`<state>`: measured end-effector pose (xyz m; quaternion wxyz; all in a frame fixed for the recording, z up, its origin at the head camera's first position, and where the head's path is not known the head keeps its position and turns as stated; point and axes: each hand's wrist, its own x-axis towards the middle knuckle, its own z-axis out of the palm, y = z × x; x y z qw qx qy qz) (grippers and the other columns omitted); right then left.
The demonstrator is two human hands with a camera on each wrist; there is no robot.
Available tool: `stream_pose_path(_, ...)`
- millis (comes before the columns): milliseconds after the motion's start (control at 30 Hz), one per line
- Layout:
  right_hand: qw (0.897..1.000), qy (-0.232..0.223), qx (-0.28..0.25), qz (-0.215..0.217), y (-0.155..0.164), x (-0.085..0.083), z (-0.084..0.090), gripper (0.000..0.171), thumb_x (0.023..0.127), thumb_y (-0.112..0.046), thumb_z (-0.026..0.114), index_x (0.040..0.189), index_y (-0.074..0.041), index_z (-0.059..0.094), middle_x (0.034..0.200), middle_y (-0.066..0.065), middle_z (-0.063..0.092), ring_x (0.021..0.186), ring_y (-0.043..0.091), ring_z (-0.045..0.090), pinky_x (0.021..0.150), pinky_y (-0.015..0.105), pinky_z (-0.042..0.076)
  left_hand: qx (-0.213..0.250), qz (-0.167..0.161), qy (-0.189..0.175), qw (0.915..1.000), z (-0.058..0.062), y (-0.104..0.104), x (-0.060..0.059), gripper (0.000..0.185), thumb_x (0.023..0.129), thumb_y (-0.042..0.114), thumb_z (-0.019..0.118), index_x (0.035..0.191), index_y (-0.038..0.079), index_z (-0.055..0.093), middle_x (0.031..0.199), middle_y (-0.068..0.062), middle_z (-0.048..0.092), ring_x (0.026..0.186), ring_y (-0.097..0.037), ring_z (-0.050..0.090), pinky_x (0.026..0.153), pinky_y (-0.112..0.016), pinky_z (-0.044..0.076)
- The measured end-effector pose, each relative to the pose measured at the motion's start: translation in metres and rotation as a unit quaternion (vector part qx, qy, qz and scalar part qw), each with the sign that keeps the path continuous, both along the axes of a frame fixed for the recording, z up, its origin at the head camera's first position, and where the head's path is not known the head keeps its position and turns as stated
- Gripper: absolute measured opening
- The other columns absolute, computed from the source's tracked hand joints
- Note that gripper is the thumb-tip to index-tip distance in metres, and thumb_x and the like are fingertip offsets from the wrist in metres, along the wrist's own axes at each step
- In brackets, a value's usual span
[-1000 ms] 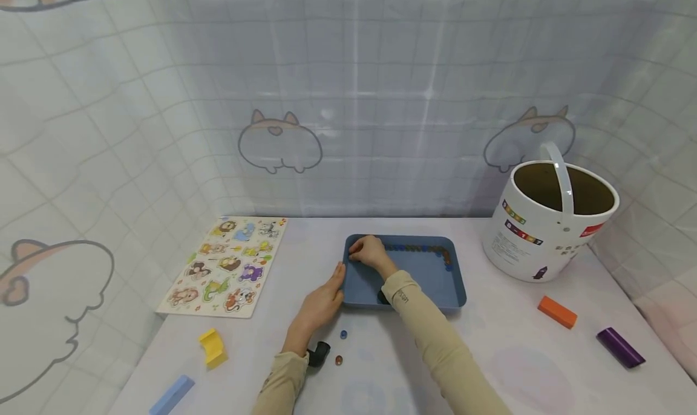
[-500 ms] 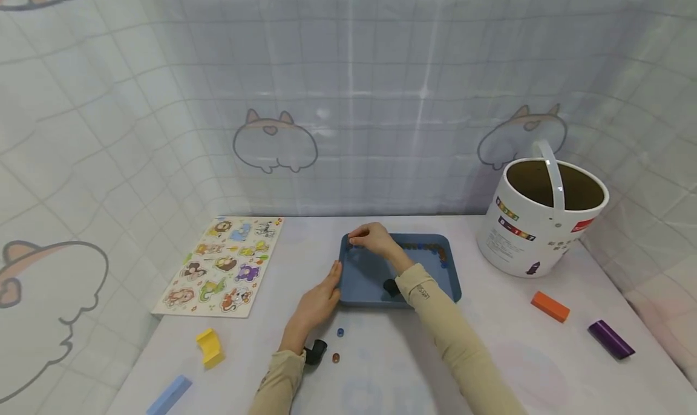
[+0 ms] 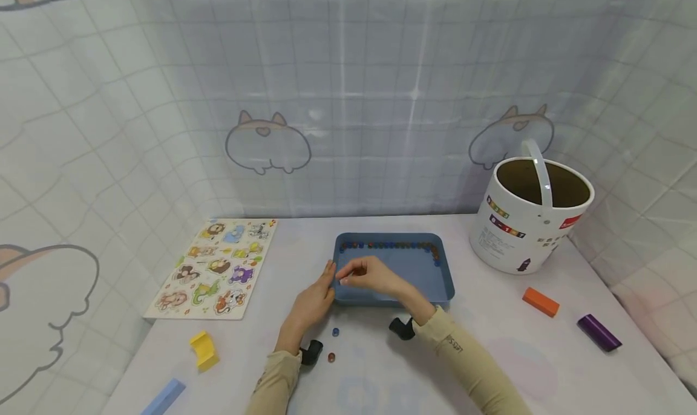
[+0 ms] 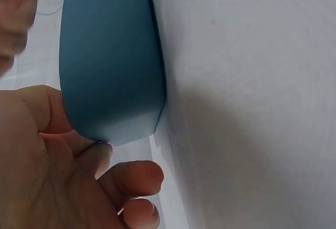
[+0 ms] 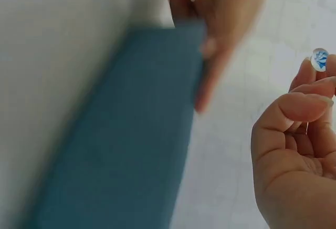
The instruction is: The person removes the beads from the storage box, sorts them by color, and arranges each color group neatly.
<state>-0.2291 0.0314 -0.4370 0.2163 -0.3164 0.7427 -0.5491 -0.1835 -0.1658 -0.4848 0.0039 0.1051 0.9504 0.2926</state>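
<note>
My right hand [image 3: 373, 276] hovers above the left part of a blue-grey tray [image 3: 448, 282]. In the right wrist view its fingertips pinch a small clear glass marble [image 5: 319, 59] with a blue-and-white pattern. My left hand [image 3: 313, 306] rests against the tray's left side with extended fingers; in the left wrist view its fingers [image 4: 139, 177] are loosely bent by the tray's corner. Inside the tray, blue and brown marbles [image 3: 400, 245] line the back edge and turn down the right end. A blue marble [image 3: 335, 331] and a brown marble [image 3: 331, 357] lie on the table before the tray.
A picture puzzle board [image 3: 215, 270] lies at left, with a yellow block [image 3: 204, 351] and a light blue block [image 3: 163, 397] below it. At right stand a white bucket [image 3: 528, 221] with a handle, an orange block [image 3: 541, 302] and a purple block [image 3: 599, 333].
My right hand has drawn back from the tray's back left corner toward its front left, uncovering the row there. My left hand stays against the tray. The head view has shifted slightly.
</note>
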Motion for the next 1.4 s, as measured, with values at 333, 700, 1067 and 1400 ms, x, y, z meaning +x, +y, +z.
stream_pose_path(333, 0.998, -0.058, 0.022, 0.014, 0.003, 0.046, -0.044, 0.019, 0.091, -0.012, 0.066, 0.105, 0.000, 0.071, 0.104, 0.014, 0.072, 0.085, 0.007, 0.063, 0.072, 0.020, 0.050, -0.013, 0.010, 0.017, 0.9997, -0.001, 0.001, -0.001, 0.056, 0.099, 0.017, 0.044, 0.152, 0.007, 0.030, 0.159, -0.007, 0.028, 0.140, -0.027, 0.041, 0.110, -0.048, 0.040)
stream_pose_path(700, 0.997, 0.009, 0.062, -0.037, 0.004, 0.057, -0.068, 0.011, 0.087, -0.009, 0.068, 0.096, -0.007, 0.074, 0.095, 0.009, 0.074, 0.065, 0.001, 0.056, 0.057, 0.016, 0.045, -0.016, 0.010, 0.016, 0.9997, 0.000, 0.001, 0.000, 0.056, 0.099, 0.017, 0.043, 0.152, 0.006, 0.029, 0.159, -0.007, 0.027, 0.140, -0.027, 0.040, 0.111, -0.047, 0.039)
stream_pose_path(1067, 0.995, 0.033, 0.086, -0.047, 0.002, 0.059, -0.068, 0.011, 0.085, -0.012, 0.072, 0.095, -0.012, 0.075, 0.089, 0.001, 0.073, 0.060, 0.002, 0.053, 0.053, 0.016, 0.043, -0.016, 0.013, 0.009, 0.9998, -0.002, 0.000, 0.000, 0.056, 0.099, 0.018, 0.042, 0.153, 0.008, 0.028, 0.159, -0.005, 0.026, 0.140, -0.027, 0.041, 0.110, -0.048, 0.041)
stream_pose_path(1400, 0.999, -0.028, 0.018, 0.006, 0.016, 0.035, -0.017, 0.025, 0.095, -0.019, 0.061, 0.111, -0.001, 0.071, 0.111, 0.019, 0.070, 0.090, 0.022, 0.064, 0.074, 0.030, 0.052, -0.011, 0.012, 0.013, 0.9998, -0.003, 0.000, 0.000, 0.055, 0.100, 0.018, 0.042, 0.152, 0.008, 0.028, 0.159, -0.006, 0.027, 0.139, -0.027, 0.042, 0.109, -0.048, 0.041)
